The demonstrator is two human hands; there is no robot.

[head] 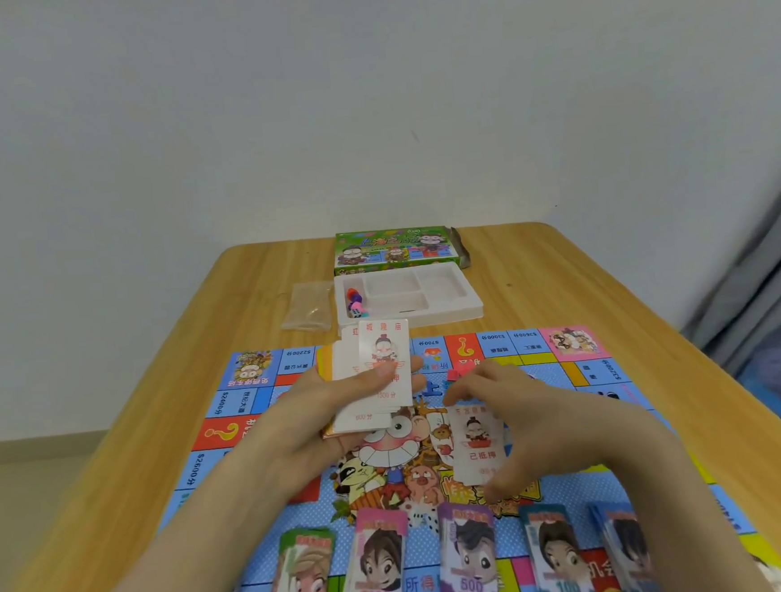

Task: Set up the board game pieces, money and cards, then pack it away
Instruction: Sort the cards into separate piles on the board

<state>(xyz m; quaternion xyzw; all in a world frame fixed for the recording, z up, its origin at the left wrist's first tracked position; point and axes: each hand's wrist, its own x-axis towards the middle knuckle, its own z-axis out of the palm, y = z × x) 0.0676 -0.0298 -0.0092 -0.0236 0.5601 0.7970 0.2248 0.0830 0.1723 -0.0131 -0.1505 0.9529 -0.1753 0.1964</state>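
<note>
Card stack [375, 367] sits in the left hand [314, 423], held up over the middle of the board [247, 400]. It makes sense as a dealer's grip: the thumb lies flat across the top card and keeps the pile from sliding, while the fingers [418, 381] curl up round the far edge from underneath. So that hand is properly wrapped round the pile, not loose.

The right hand [539, 424] has one single card [477, 447] low over the cartoon art in the centre of the board. It looks pinched end to end, with the curled fingers [475, 382] at the top edge and the thumb near the bottom. I honestly can't tell whether the card is already flat on the board or just above it. My guess is that cards come off the pile one at a time and get laid out here.

The money looks sorted already. It's lined up in separate piles along the near edge of the board: the green 1000 pile [303, 578], pink 5000 pile [377, 563], purple 500 pile [468, 560], teal 100 pile [556, 558] and a blue pile [626, 553] whose number I can't read.

Past the far edge of the board, the white tray [450, 309] has the small coloured pieces [355, 301] in its left compartment. The box [394, 248] is behind it and a clear bag [308, 309] is just beside it on the table [565, 282].
</note>
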